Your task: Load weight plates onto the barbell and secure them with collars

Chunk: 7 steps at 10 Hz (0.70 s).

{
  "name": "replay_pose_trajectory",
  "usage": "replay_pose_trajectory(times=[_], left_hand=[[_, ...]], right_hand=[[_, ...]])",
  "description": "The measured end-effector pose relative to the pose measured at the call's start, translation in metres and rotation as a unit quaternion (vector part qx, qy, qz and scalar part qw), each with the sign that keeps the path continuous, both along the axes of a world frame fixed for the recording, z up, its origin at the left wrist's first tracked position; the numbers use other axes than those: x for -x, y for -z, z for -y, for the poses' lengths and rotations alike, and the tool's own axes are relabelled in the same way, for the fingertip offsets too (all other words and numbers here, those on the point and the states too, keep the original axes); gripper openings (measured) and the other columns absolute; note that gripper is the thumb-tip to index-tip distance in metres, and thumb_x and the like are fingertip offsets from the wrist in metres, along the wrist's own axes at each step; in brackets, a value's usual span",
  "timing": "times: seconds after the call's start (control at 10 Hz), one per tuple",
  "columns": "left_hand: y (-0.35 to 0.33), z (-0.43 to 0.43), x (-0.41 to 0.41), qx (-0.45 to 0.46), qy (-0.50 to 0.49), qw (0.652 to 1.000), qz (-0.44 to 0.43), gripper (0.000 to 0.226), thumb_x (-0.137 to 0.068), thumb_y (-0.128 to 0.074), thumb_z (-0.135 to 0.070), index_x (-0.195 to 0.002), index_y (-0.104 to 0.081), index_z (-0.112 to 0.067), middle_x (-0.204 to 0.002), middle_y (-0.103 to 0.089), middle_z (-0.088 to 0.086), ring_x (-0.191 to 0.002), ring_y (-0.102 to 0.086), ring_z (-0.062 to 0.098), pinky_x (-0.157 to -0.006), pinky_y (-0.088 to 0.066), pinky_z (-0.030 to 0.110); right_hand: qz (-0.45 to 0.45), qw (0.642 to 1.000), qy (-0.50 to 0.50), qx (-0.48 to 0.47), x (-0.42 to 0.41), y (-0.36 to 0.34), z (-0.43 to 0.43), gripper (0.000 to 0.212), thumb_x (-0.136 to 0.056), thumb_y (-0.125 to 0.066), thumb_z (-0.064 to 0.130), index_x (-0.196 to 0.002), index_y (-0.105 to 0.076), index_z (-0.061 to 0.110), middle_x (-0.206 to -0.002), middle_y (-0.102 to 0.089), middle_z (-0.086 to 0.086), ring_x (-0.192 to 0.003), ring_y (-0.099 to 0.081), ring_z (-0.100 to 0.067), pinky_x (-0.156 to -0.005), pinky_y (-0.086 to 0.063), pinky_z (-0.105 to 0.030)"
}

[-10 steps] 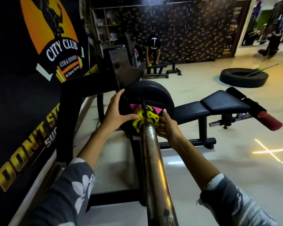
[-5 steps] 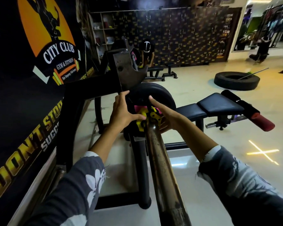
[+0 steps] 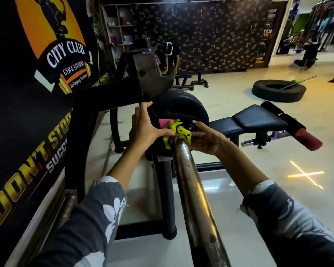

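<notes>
A worn steel barbell sleeve (image 3: 195, 189) runs from the bottom of the view up to a black weight plate (image 3: 181, 106) with a pink label. A yellow collar (image 3: 178, 132) sits on the sleeve right against the plate. My left hand (image 3: 143, 128) holds the collar's left side with its thumb, its fingers spread up along the plate. My right hand (image 3: 206, 139) cups the collar's right side from below, the index finger stretched toward the plate. Whether the collar's lever is latched is hidden.
A black rack frame with a steel bar cradle (image 3: 152, 78) stands to the left, beside a dark wall banner (image 3: 37, 74). A black bench (image 3: 258, 120) lies to the right, a tyre (image 3: 280, 90) further back. A person (image 3: 170, 54) bends over near the far wall.
My right hand slid from over the collar's front to its right underside. My left hand stayed on the collar's left side. The view shifted slightly.
</notes>
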<state>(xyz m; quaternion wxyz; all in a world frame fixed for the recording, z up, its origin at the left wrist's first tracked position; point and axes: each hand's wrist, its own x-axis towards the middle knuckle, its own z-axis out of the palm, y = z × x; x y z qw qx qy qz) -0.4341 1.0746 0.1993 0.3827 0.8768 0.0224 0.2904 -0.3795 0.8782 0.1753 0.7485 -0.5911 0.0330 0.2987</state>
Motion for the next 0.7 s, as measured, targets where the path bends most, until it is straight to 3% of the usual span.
replay_pose_trajectory(times=[0.1, 0.2, 0.3, 0.5, 0.6, 0.7], left_hand=[[0.001, 0.000, 0.000, 0.007, -0.004, 1.000, -0.002, 0.107, -0.046, -0.090, -0.041, -0.133, -0.032, -0.023, -0.139, -0.035, 0.005, -0.128, -0.035, 0.024, -0.085, -0.033, 0.033], [0.003, -0.001, 0.000, 0.013, -0.002, 1.000, -0.002, 0.107, -0.046, -0.090, -0.042, -0.133, -0.032, -0.024, -0.139, -0.035, 0.005, -0.129, -0.034, 0.024, -0.085, -0.033, 0.034], [0.003, -0.001, 0.001, 0.016, -0.003, 1.000, 0.000, 0.107, -0.045, -0.089, -0.044, -0.133, -0.032, -0.024, -0.139, -0.035, 0.004, -0.128, -0.034, 0.024, -0.085, -0.033, 0.034], [0.002, 0.003, 0.010, 0.004, 0.005, 1.000, -0.017, 0.107, -0.054, -0.086, -0.046, -0.141, -0.026, -0.025, -0.147, -0.031, 0.005, -0.134, -0.031, 0.025, -0.097, -0.036, 0.039], [0.013, 0.011, 0.024, -0.044, -0.023, 0.999, 0.019, 0.095, -0.072, -0.075, -0.048, -0.145, -0.024, -0.015, -0.152, -0.030, 0.010, -0.140, -0.027, 0.025, -0.111, -0.028, 0.040], [0.033, 0.025, 0.046, -0.076, -0.033, 0.994, 0.077, 0.073, -0.086, -0.062, -0.042, -0.142, -0.031, -0.008, -0.150, -0.035, 0.013, -0.139, -0.030, 0.027, -0.114, -0.027, 0.040]], right_hand=[[0.006, 0.999, 0.022, -0.026, 0.001, 0.010, -0.001, 0.038, -0.087, -0.059, 0.039, -0.079, -0.067, 0.003, -0.065, -0.073, -0.010, -0.059, -0.071, -0.018, -0.048, -0.056, -0.024], [0.011, 0.998, 0.036, -0.050, 0.002, 0.015, -0.002, 0.034, -0.090, -0.056, 0.033, -0.078, -0.068, 0.004, -0.060, -0.071, -0.007, -0.054, -0.069, -0.015, -0.048, -0.056, -0.022], [0.009, 0.998, 0.043, -0.051, 0.006, 0.013, -0.003, 0.033, -0.089, -0.057, 0.032, -0.103, -0.061, 0.001, -0.063, -0.072, -0.009, -0.056, -0.069, -0.016, -0.049, -0.057, -0.023], [0.066, 0.996, 0.064, -0.024, 0.026, 0.004, -0.005, 0.046, -0.092, -0.055, 0.030, -0.122, -0.053, -0.005, -0.093, -0.065, -0.021, -0.076, -0.064, -0.025, -0.065, -0.058, -0.032], [0.210, 0.965, 0.128, 0.090, 0.042, 0.002, -0.009, 0.040, -0.093, -0.054, 0.029, -0.116, -0.057, -0.003, -0.109, -0.064, -0.029, -0.087, -0.064, -0.032, -0.085, -0.054, -0.049], [0.397, 0.871, 0.175, 0.229, 0.071, 0.005, -0.006, 0.036, -0.092, -0.056, 0.027, -0.123, -0.054, 0.008, -0.118, -0.064, -0.014, -0.107, -0.061, -0.024, -0.095, -0.049, -0.045]])
